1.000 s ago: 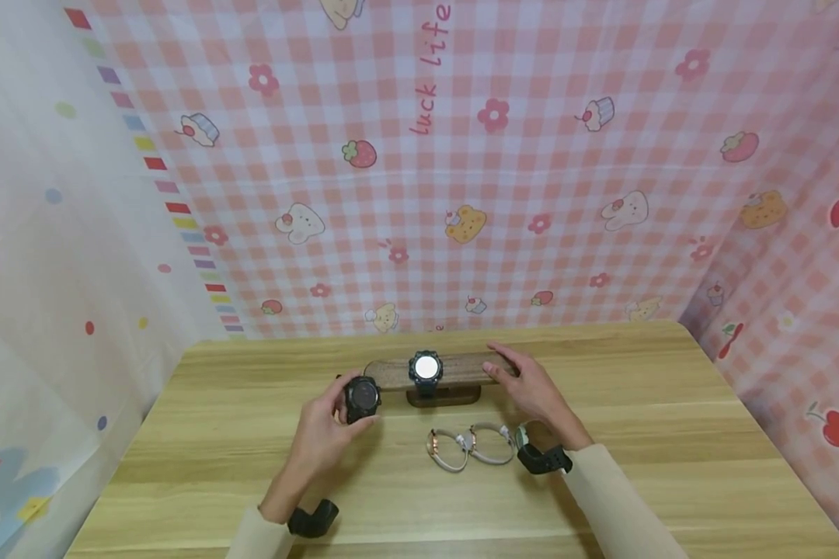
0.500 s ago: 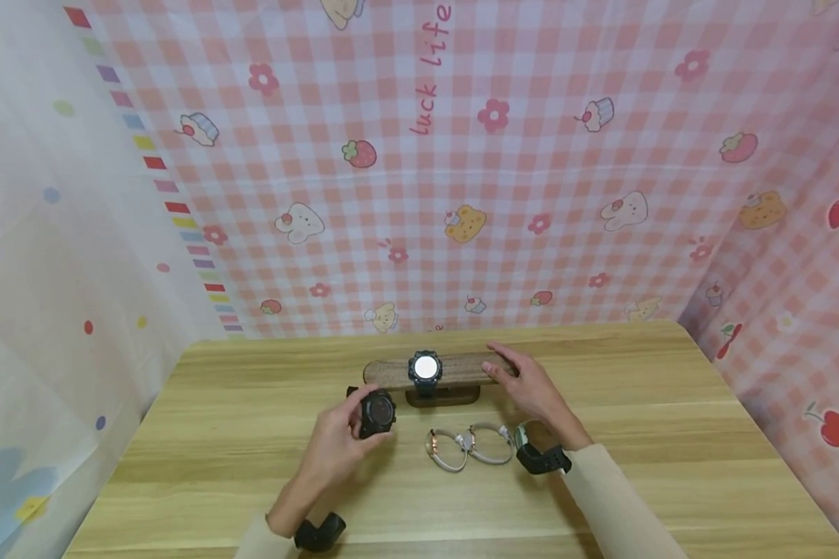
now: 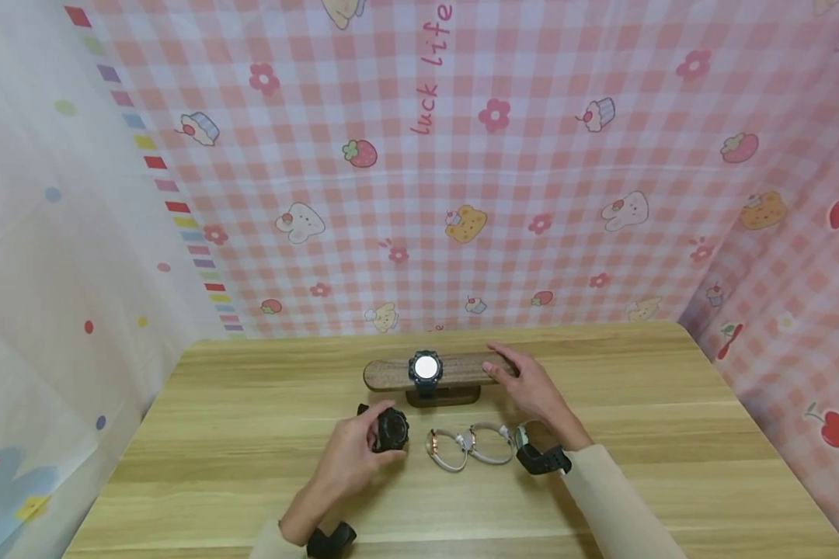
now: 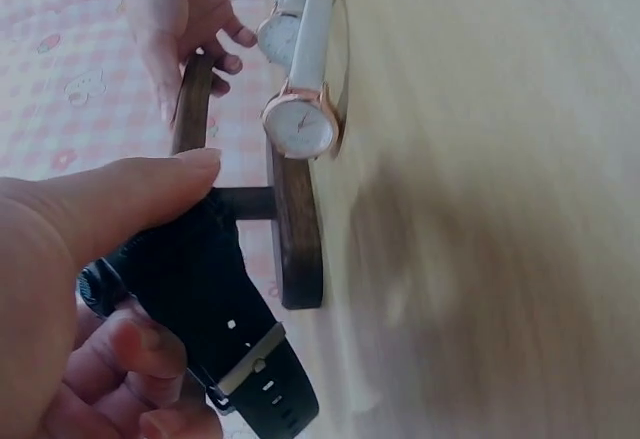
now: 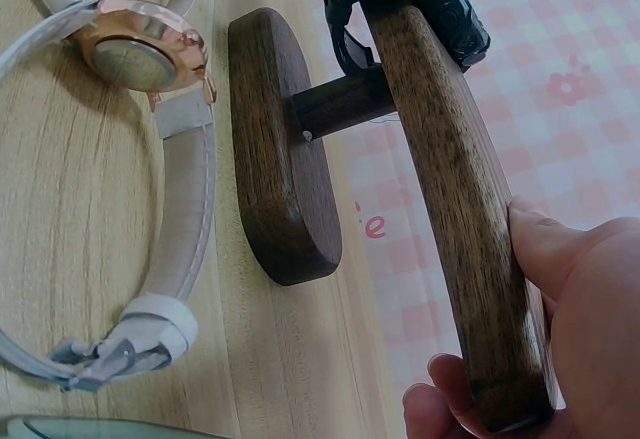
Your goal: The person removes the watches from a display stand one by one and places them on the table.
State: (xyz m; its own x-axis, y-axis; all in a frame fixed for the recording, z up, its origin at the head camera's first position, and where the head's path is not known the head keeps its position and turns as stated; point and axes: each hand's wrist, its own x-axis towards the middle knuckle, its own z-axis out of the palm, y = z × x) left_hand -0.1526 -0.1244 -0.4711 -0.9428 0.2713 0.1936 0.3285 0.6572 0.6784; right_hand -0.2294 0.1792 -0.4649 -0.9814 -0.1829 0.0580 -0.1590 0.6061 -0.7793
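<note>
My left hand [image 3: 353, 456] pinches a black watch [image 3: 392, 429] between thumb and fingers, in front of the stand's left end. In the left wrist view the strap of this black watch [image 4: 215, 299] hangs down with its buckle fastened. My right hand [image 3: 531, 386] grips the right end of a dark wooden watch stand [image 3: 388, 375], thumb on one side and fingers curled under the bar in the right wrist view. Another dark watch [image 3: 426, 369] with a bright white face is strapped round the bar, left of its middle.
Two watches with pale straps and rose-gold cases, a left one [image 3: 447, 450] and a right one [image 3: 491, 444], stand on edge on the wooden table [image 3: 405, 512] before the stand. A watch with a green face [image 3: 521, 436] is beside my right wrist. A checked cloth [image 3: 496, 171] hangs behind.
My left hand has carried the black watch away from the stand's left end, toward the right and nearer to me. My right hand and the stand have kept their places.
</note>
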